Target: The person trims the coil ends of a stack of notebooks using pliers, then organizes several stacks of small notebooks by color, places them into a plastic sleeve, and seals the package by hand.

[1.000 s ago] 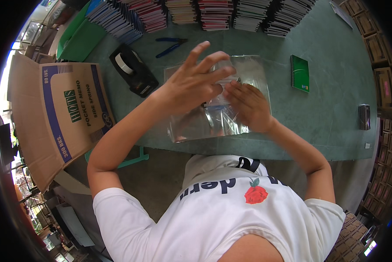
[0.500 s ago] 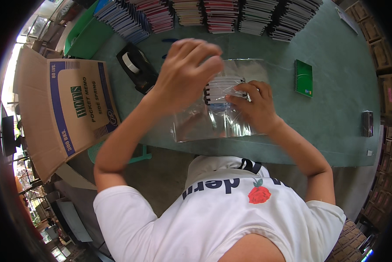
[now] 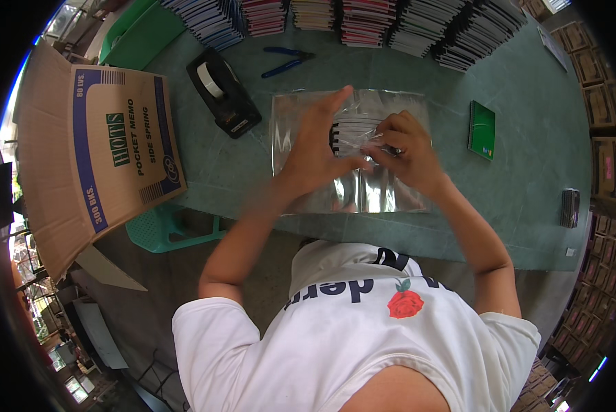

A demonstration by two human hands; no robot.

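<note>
A small stack of spiral notebooks (image 3: pixel 355 132) lies on clear plastic film (image 3: pixel 380 196), with part of the film over it. My left hand (image 3: pixel 313 147) is at the stack's left side, thumb and fingers spread wide apart, holding nothing. From the right, my right hand (image 3: pixel 409 151) has its fingers curled and pressed together on a fold of the film at the stack's right end. Glossy creases and my fingers hide part of the stack.
A black tape dispenser (image 3: pixel 225 96) and blue-handled pliers (image 3: pixel 287 60) lie beyond my left hand. An opened carton (image 3: pixel 126 137) stands left. Rows of notebooks (image 3: pixel 370 20) line the table's far side. A green notebook (image 3: pixel 482 130) and small dark stack (image 3: pixel 570 208) lie right.
My left hand has come down from above the stack to its left side and spread its fingers. My right hand stays by the stack, its fingers now curled on the film.
</note>
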